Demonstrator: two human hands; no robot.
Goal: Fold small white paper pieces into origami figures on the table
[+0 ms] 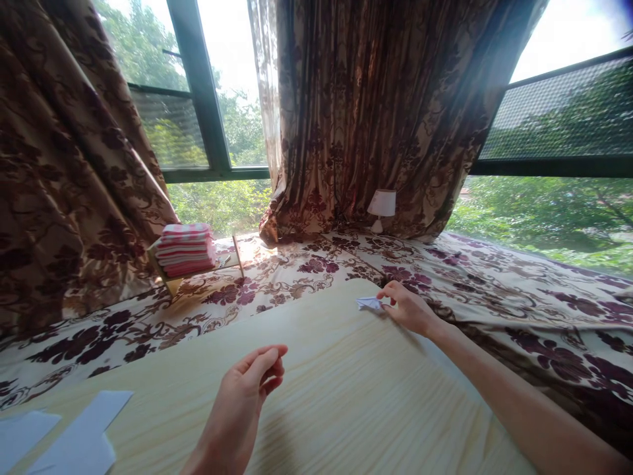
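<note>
At the table's far corner my right hand [406,310] reaches out, its thumb and forefinger at the near end of a small folded white paper [368,303]. The paper has pointed, layered edges and sits at the tabletop there. Nearer to me, my left hand [252,382] hovers above the wooden table [346,389], fingers curled in with the thumb against the forefinger. Nothing shows between those fingers. Left of that hand, plain white paper pieces [84,432] lie overlapping at the table's near left side.
Beyond the table spreads a flowered cloth [306,264]. On it stand a small wooden rack [237,256] with folded pink-and-white cloths [185,249] and a small white lamp [383,203]. Patterned curtains [346,119] hang before the windows.
</note>
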